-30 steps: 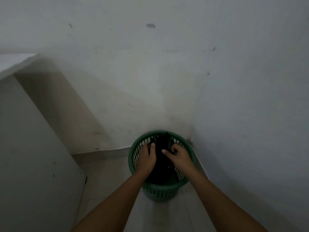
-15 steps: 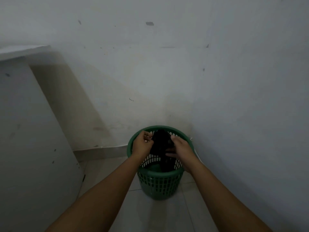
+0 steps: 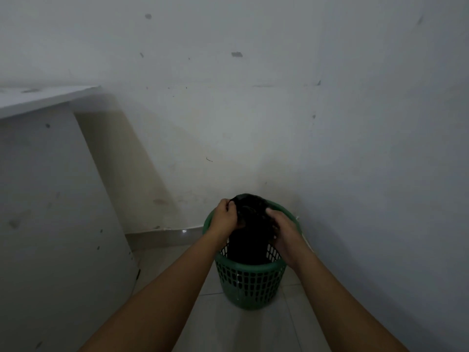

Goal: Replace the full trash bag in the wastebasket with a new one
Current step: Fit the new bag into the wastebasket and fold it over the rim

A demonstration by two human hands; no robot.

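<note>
Head view: green plastic wastebasket (image 3: 250, 283) on the tiled floor (image 3: 253, 331), in the corner where two walls (image 3: 228, 123) meet.
Black trash bag (image 3: 250, 224): top gathered above the rim, body down inside the basket.
Left hand (image 3: 225, 215): closed on the bag's gathered edge.
Right hand (image 3: 285, 233): closed on the bag's side.
Technique: likely a lift-out; draw straight up, both grips firm, so the plastic clears the lattice without snagging.

Dim, flat, greyish light filled the scene. A broad soft shadow fell on the wall (image 3: 228, 123) beside the white cabinet (image 3: 50, 199). The black bag (image 3: 250, 240) showed no detail. Wide-angle distortion bowed the edges; definition was soft and slightly noisy.
</note>
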